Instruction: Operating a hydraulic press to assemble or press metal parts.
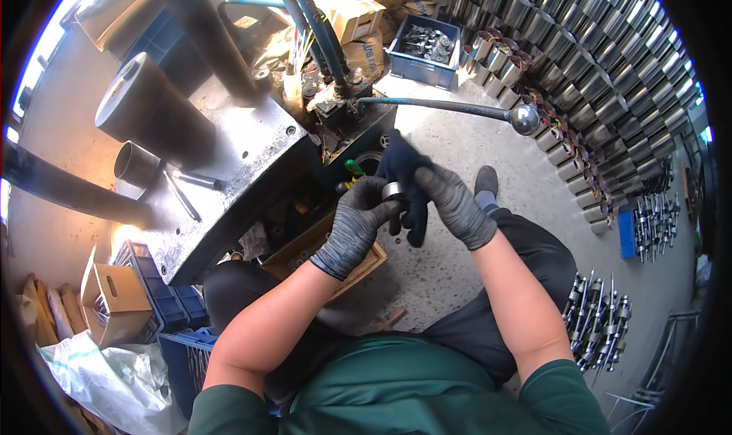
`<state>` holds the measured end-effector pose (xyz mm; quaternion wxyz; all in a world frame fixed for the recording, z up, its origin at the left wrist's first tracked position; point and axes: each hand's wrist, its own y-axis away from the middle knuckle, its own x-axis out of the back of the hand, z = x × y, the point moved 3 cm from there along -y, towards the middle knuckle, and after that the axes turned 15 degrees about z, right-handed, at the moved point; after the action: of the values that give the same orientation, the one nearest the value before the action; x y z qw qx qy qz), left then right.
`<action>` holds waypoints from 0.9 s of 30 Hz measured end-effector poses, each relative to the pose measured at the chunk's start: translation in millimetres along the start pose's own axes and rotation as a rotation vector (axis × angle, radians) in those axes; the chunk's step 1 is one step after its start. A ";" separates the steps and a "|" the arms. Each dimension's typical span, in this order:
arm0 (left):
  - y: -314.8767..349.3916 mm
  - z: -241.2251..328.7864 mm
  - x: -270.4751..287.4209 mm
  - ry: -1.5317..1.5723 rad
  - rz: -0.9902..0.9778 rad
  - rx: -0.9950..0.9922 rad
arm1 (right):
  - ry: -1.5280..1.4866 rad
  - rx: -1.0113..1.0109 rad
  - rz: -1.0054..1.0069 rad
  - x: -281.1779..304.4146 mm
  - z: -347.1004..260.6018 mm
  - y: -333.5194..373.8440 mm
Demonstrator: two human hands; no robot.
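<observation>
Both my hands wear grey knit gloves. My left hand (354, 225) is closed, pinching a small shiny metal ring (392, 190) between thumb and fingers. Level with it, my right hand (457, 204) is closed on a dark blue cloth (404, 164), which may be a spare glove. The cloth hangs down behind the ring and seems to touch it. Beyond my left fingers, a green-handled tool (352, 166) sticks up by the press. Beneath my left wrist is a wooden box (366, 271), partly hidden by my arm.
A heavy metal press table (244, 160) stands at left, bearing a large cylinder (149, 107) and a short tube (137, 163). A ball-ended lever (457, 109) reaches right. A blue bin (425, 67) holds metal parts. Stacked metal cylinders (579, 61) and shafts (598, 321) stand at right.
</observation>
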<state>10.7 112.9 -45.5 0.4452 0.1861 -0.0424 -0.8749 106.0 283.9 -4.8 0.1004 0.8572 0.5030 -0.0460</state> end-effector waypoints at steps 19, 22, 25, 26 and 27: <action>13.7 27.1 1.2 -0.117 -0.258 -0.035 | 0.181 0.226 0.052 -7.8 0.4 10.3; 17.4 36.3 1.8 -0.075 -0.295 -0.026 | 0.733 0.531 0.183 1.1 3.7 -2.6; 22.0 43.0 1.7 -0.030 -0.368 -0.062 | 0.941 0.419 0.253 7.9 4.0 -12.9; 21.3 42.6 3.5 -0.083 -0.310 -0.086 | 0.782 0.389 0.269 8.6 0.6 -11.3; 20.4 42.4 5.6 -0.112 -0.245 -0.126 | 0.624 0.359 0.272 7.6 -3.5 -9.6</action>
<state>7.8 92.3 -3.0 0.3430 0.1124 0.0108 -0.9325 101.2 295.7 -3.9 -0.2041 0.8928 0.3750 0.1435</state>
